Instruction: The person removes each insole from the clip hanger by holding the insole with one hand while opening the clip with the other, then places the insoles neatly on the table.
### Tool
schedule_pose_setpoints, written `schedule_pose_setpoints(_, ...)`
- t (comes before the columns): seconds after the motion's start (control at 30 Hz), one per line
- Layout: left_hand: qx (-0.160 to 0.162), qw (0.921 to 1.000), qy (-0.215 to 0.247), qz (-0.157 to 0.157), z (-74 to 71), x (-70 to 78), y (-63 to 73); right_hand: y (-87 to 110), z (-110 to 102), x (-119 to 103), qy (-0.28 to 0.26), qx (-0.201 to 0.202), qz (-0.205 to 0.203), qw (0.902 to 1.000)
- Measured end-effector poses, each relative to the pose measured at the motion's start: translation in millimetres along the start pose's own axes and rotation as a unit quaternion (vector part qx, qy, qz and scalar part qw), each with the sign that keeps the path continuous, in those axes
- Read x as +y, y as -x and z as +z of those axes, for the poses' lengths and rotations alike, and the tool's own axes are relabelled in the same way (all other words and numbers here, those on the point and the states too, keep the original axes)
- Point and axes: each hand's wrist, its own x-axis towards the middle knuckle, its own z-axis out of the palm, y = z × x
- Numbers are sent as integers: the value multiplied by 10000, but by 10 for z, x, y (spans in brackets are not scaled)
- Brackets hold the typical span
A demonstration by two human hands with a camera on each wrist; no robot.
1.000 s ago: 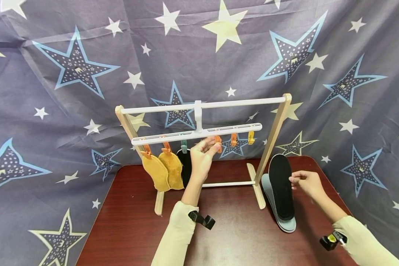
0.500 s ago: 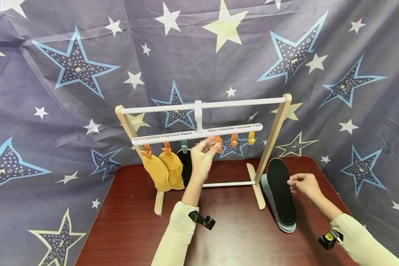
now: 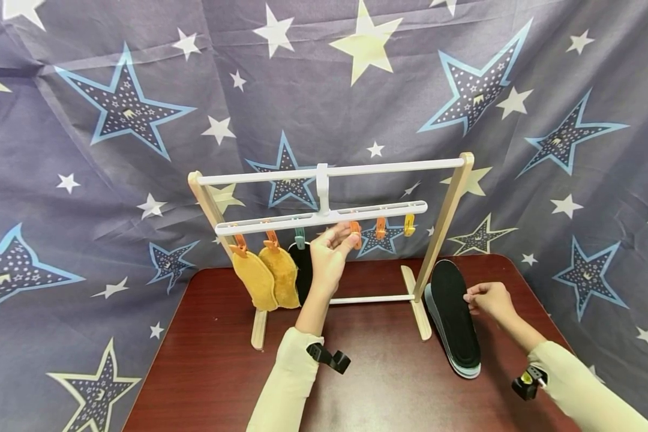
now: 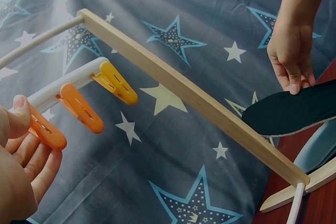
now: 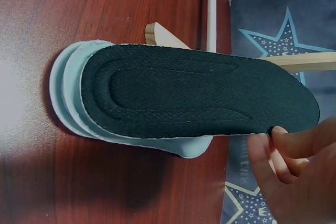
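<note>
My left hand [image 3: 328, 255] pinches an orange clip [image 4: 48, 134] between thumb and fingers, below a white hanger bar [image 3: 356, 213]. My right hand [image 3: 491, 300] pinches the edge of a black insole [image 5: 173, 90] near its toe end. That insole slants over pale blue-grey insole material [image 5: 59, 90] on the table, its heel end low and its toe end raised. Left of my left hand, two yellow insoles [image 3: 252, 281] and a black one [image 3: 303, 270] hang from clips. Another orange clip [image 3: 380, 228] and a yellow clip [image 3: 409, 224] hang to the right, holding nothing.
A wooden rack [image 3: 437, 234] with a white top rod [image 3: 394, 167] carries the hanger. One of its feet [image 3: 420, 315] stands close beside the insoles on the brown table [image 3: 372, 372]. A star-patterned cloth [image 3: 140, 54] hangs behind.
My right hand has moved slightly left and down in the head view, and the black insole's toe end has sunk with it. My left hand stays on the orange clip.
</note>
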Motion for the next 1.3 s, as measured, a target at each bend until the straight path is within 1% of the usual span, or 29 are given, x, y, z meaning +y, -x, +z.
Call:
schedule_pose_setpoints(0.23, 6, 10000, 13, -6, 1, -2, 0, -53, 22, 19, 172, 45, 114, 9998)
schedule_pose_setpoints(0.6, -1, 10000, 32, 21, 8, -5, -4, -89, -21, -17, 107, -240, 235, 9994)
schedule_pose_setpoints(0.8, -13, 10000, 69, 32, 11, -3, -5, -94, -10, 12, 224, -331, 292, 9988)
schedule_pose_setpoints(1.07, -30, 9999, 109, 42, 11, -7, -9, -147, 51, 114, 296, -281, 321, 9986)
schedule_pose_setpoints(1.3, -23, 9998, 187, 30, 17, -10, -6, -171, 108, 148, 349, -231, 290, 9987)
